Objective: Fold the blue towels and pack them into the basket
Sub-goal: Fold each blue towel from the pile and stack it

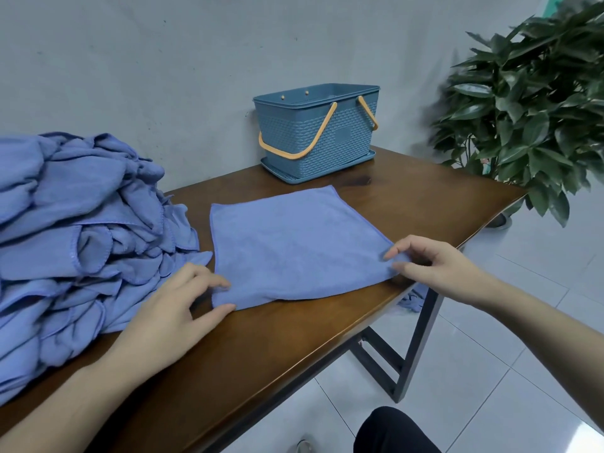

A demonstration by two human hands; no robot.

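Note:
One blue towel (294, 246) lies spread flat on the brown table (261, 348), near its front edge. My left hand (176, 308) pinches the towel's near left corner between thumb and fingers. My right hand (438, 266) pinches the near right corner at the table's edge. A large heap of crumpled blue towels (75, 233) fills the table's left side, touching the flat towel's left edge. The blue plastic basket (318, 132) with orange handles stands at the table's far side against the wall, beyond the flat towel; I cannot see inside it.
A leafy green potted plant (529, 103) stands on the floor right of the table. A piece of blue cloth (413, 300) hangs below the table's right edge. My dark-clothed knee (392, 433) shows at the bottom, over white floor tiles.

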